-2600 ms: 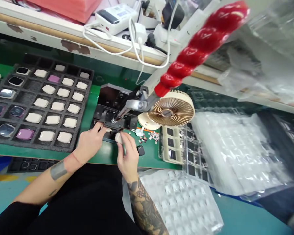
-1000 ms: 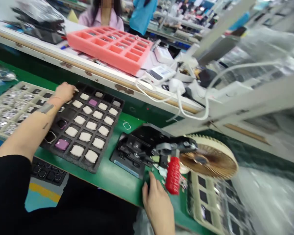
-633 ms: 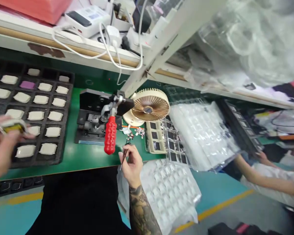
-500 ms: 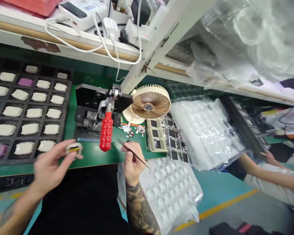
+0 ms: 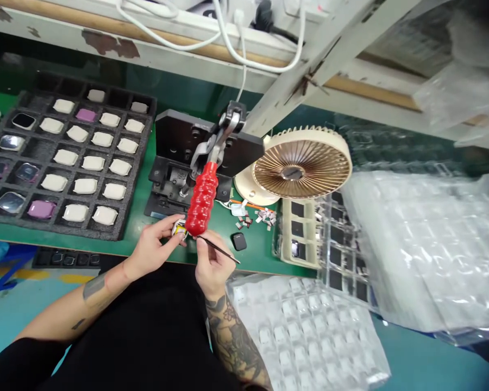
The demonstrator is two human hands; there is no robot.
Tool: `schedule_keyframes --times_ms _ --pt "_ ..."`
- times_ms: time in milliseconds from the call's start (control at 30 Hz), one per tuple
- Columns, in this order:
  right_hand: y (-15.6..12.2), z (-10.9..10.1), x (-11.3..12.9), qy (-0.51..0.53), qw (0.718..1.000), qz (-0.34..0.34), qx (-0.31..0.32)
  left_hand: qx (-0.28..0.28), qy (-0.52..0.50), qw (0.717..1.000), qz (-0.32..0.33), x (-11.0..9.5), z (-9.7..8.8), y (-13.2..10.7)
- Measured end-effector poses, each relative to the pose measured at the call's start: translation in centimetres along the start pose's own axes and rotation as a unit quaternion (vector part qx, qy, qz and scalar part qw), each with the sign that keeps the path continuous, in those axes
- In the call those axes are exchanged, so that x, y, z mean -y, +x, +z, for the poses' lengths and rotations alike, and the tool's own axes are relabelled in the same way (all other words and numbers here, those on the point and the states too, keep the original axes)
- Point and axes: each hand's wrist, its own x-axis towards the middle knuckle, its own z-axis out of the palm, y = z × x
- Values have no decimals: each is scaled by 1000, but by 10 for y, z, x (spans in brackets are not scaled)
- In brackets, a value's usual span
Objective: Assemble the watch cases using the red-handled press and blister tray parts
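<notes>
- The left hand (image 5: 150,247) pinches a small casing (image 5: 180,228) between thumb and fingertips. The other fingers are loosely curled, and the part sits just ahead of the hand, clear of the green bench mat (image 5: 255,255).
- The right hand (image 5: 212,263) is closed in a pen grip on thin dark tweezers (image 5: 218,248). Their tip points left towards the casing; contact cannot be confirmed.
- Step in hand, as judged: fine work with the tweezers on the hand-held casing. This calls for a steady pinch and a small, controlled tip movement.
- The casing is pale, rounded and glossy, with a yellow patch on its face.
- Directly above both hands hangs the ribbed red handle (image 5: 201,198) of a black metal lever press (image 5: 187,146), touching neither hand as far as can be seen.
- To the left of the left hand lies a dark foam tray (image 5: 140,163), with square pockets holding cream and purple pieces.
- To the right of the right hand are a small black square part (image 5: 239,241), a round slatted fan (image 5: 301,163) and a cream tray (image 5: 287,255).
- Clear, shiny blister sheets (image 5: 305,331) lie below and to the right.
</notes>
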Motion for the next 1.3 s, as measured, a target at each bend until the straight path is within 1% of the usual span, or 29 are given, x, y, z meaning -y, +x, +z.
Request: schedule_keyframes --times_ms 67,133,233,300,333,400,467,533,600,667,700,733,767,800,833,867,900,933,967,1000,1033,1067,1100,1133,1167,1200,1233,1300 --pt "2 2 0 4 1000 -2 -2 -1 0 1000 1 0 0 0" --pt "4 5 -1 17 1000 18 -5 1 -2 1000 1 1 -1 1" --pt "2 5 -3 65 992 104 -5 11 -6 1000 2 3 -3 1" --pt "0 1 -3 123 981 152 17 10 -11 1000 6 3 -4 1" --pt "-2 -1 -2 147 977 154 32 5 -13 1000 8 2 -4 1" --pt "-2 -7 1 159 980 110 38 -8 -17 1000 6 1 -4 1" --pt "0 -12 4 127 991 48 -3 -17 -21 1000 -1 0 -3 1" --pt "5 -11 6 95 994 22 -50 -23 -32 999 -8 -1 -2 2" --pt "8 -6 5 92 993 43 -56 -21 -47 999 -15 -2 -1 3" --pt "8 -3 4 115 989 89 -35 -9 -69 997 -20 -4 -3 5" --pt "7 -5 4 134 984 112 -24 -3 -82 996 -23 -5 -4 6" --pt "7 -11 5 156 979 127 -14 -4 -93 995 -28 -7 -6 7" --pt "9 -22 7 180 975 131 -5 -12 -102 994 -34 -8 -7 8" --pt "13 -38 11 202 972 122 4 -20 -107 993 -44 -10 -9 9" --pt "19 -59 16 220 970 103 8 -28 -106 992 -55 -11 -10 10" --pt "29 -85 22 229 970 76 11 -35 -98 993 -64 -12 -10 11" --pt "41 -114 29 221 974 49 13 -36 -85 993 -69 -13 -9 12" --pt "56 -145 35 203 979 26 -2 -30 -71 995 -68 -14 -7 13" --pt "73 -176 40 167 986 12 -5 -18 -56 996 -64 -14 -4 14" --pt "91 -205 44 106 994 6 -3 -5 -42 998 -56 -14 -1 14" --pt "111 -229 45 13 999 8 -29 12 -30 998 -47 -13 4 15" --pt "131 -248 44 -104 991 25 -84 33 -21 998 -40 -12 8 15" --pt "149 -261 42 -197 968 34 -151 52 -14 998 -33 -10 13 14" --pt "163 -267 39 -232 945 2 -229 70 -6 997 -29 -7 17 13" --pt "173 -267 35 -262 930 -20 -259 85 4 996 -24 -3 20 12" --pt "177 -261 32 -292 914 -47 -277 100 19 995 -16 0 21 11" --pt "173 -250 30 -316 900 -79 -289 107 40 993 -4 4 22 9" --pt "149 -219 27 -353 885 -142 -268 101 82 991 31 8 21 5"
